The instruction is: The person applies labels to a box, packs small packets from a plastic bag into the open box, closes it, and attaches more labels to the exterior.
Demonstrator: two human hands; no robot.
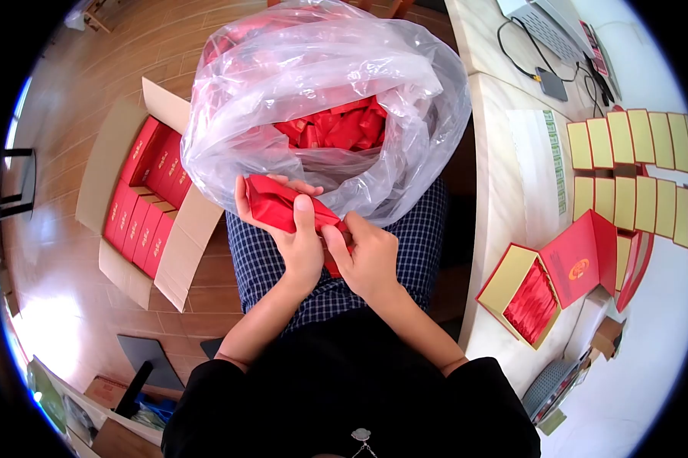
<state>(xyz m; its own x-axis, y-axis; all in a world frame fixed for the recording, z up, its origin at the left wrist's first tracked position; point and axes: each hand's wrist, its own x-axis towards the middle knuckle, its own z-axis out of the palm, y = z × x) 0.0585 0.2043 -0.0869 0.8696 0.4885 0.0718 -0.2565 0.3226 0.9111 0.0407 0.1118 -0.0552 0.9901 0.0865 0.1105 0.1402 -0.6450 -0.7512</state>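
Observation:
Between both hands is a red packet, held over the lap just in front of a large clear plastic bag. My left hand is wrapped round its wide part, thumb on top. The fingers of my right hand pinch its narrower right end. Inside the bag's opening lie several red wrapped pieces. A bit of red shows below the hands, partly hidden by them.
On the left floor, a cardboard box holds several red boxes. The marble counter at right carries an open red-and-gold box with red contents, rows of gold-faced boxes and a cabled black device.

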